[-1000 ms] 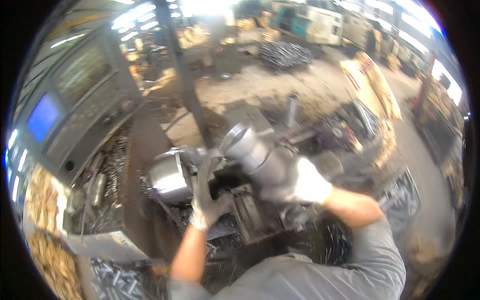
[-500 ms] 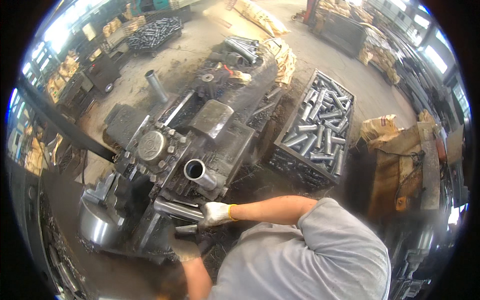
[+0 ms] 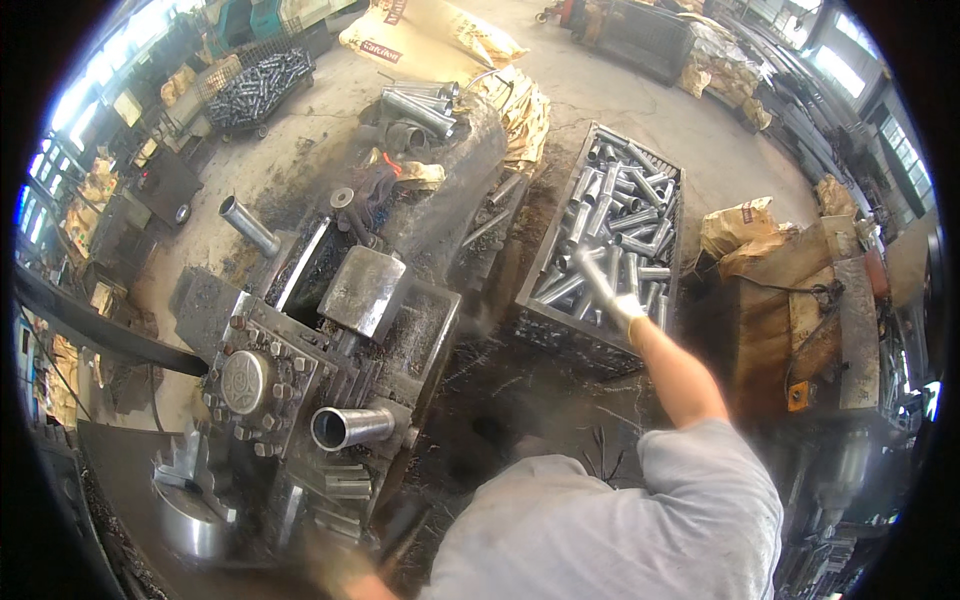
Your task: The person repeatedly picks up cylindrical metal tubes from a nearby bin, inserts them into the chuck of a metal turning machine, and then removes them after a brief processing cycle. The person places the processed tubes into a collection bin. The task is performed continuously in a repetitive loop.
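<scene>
Over the crate on the right, my right hand (image 3: pixel 627 306) in a white glove is closed on the near end of a metal tube (image 3: pixel 594 274), smeared by motion. Beneath it lie many loose shiny tubes in the metal crate (image 3: pixel 528 300). My left hand (image 3: pixel 338 562), low at the machine's near side, is so blurred that its fingers do not show. A wide hollow metal cylinder (image 3: pixel 355 427) points toward the lower left from the machine (image 3: pixel 425 335). Left of my left hand is the chuck (image 3: pixel 188 515) with its stepped jaws.
Another tube (image 3: pixel 250 225) leans up from the machine's far left. Several longer tubes (image 3: pixel 420 110) lie at its far end beside crumpled sacks (image 3: pixel 515 115). A dark bar (image 3: pixel 110 325) crosses the left side. A cart (image 3: pixel 260 90) of metal parts stands farther back.
My right hand has swung from the machine's near side out to the crate, a tube in it. My left hand has moved down toward the lower edge. The whole view has shifted.
</scene>
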Action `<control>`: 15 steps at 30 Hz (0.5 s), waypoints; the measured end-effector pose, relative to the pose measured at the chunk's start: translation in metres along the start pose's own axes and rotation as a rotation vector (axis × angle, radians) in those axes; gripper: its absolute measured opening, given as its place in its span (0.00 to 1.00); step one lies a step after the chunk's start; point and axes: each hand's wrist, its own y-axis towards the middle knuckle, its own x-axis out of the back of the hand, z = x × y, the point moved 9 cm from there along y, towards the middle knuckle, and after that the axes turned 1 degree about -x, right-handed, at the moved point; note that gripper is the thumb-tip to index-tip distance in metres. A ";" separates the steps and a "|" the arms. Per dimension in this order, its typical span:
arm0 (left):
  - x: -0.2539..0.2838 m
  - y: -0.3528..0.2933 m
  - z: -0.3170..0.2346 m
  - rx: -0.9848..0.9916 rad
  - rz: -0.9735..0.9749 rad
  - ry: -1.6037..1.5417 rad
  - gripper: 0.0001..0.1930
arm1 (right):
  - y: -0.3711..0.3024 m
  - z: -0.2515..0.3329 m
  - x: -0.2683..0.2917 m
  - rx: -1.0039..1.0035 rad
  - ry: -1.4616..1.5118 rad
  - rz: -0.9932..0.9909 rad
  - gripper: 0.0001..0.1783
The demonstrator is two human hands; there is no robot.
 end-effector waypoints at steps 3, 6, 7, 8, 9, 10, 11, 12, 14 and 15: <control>-0.001 -0.005 0.006 0.176 0.015 -0.252 0.22 | 0.033 0.060 0.031 0.098 0.040 -0.174 0.33; -0.010 -0.010 -0.003 0.120 0.162 -0.285 0.23 | -0.030 0.156 0.031 0.440 -0.207 -0.412 0.25; -0.011 -0.015 0.006 0.223 0.153 -0.407 0.23 | -0.074 0.189 0.008 0.649 -0.162 -0.391 0.24; -0.013 -0.018 0.003 0.186 0.185 -0.353 0.24 | -0.133 0.214 -0.029 0.948 -0.050 -0.144 0.26; -0.016 -0.020 -0.001 0.147 0.214 -0.300 0.24 | -0.206 0.240 -0.073 1.304 -0.098 -0.037 0.31; -0.016 -0.027 0.000 0.135 0.188 -0.234 0.24 | -0.272 0.255 -0.112 1.528 -0.044 0.156 0.38; -0.016 -0.033 0.000 0.129 0.165 -0.195 0.25 | -0.322 0.253 -0.146 1.524 0.066 0.447 0.43; -0.011 -0.037 0.006 0.207 0.063 -0.145 0.24 | -0.356 0.262 -0.188 1.465 -0.026 0.598 0.43; -0.039 -0.050 0.005 0.331 0.224 -0.504 0.24 | -0.407 0.276 -0.230 1.441 -0.159 0.663 0.42; -0.044 -0.056 0.005 0.397 0.196 -0.690 0.23 | -0.424 0.279 -0.247 1.391 -0.304 0.590 0.40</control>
